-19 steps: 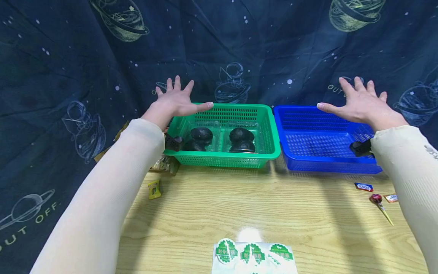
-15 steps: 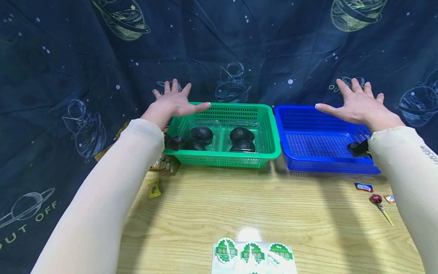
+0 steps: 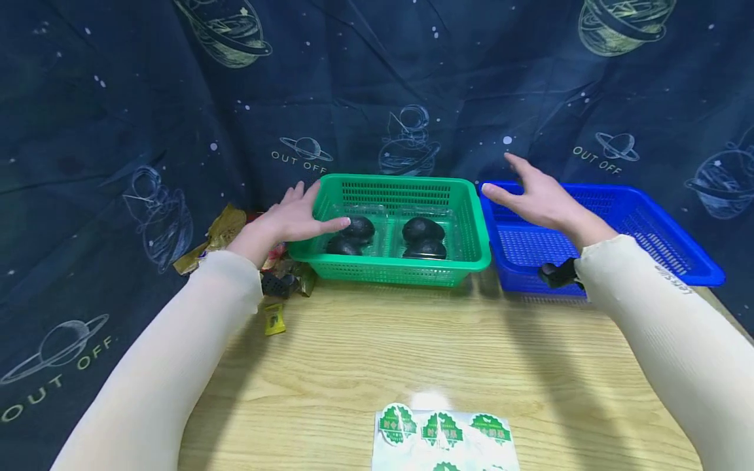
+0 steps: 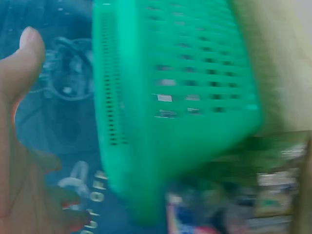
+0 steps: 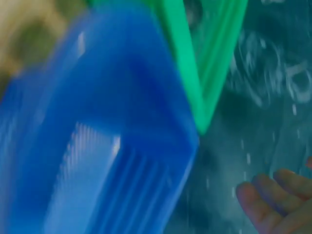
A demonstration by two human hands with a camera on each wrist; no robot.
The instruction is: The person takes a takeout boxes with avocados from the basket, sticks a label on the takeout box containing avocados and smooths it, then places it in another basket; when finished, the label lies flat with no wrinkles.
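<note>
In the head view a green basket (image 3: 400, 261) stands near the back of the table. Inside are two clear plastic boxes (image 3: 381, 239) with dark oval fruits (image 3: 423, 230) that resemble avocados. My left hand (image 3: 291, 219) hovers with spread fingers over the basket's left end, holding nothing. To the right stands a blue basket (image 3: 524, 245), with only its bare slatted floor showing. My right hand (image 3: 548, 199) is over its left half, fingers extended and thumb apart, also holding nothing. Both wrist views are blurred; the green basket (image 4: 200, 97) and blue basket (image 5: 122, 97) fill much of them.
Crumpled gold packaging (image 3: 226, 229) lies left of the green basket, behind my left wrist. A small yellow wrapped candy (image 3: 274, 319) sits in front of it. A sheet of green-and-white stickers (image 3: 444, 432) lies at the table's near edge. A dark curtain (image 3: 365, 85) hangs behind.
My right hand has swung left across the blue basket. My left hand has come lower and closer over the green basket's left end. The right forearm now covers the lollipop and small wrapped sweets.
</note>
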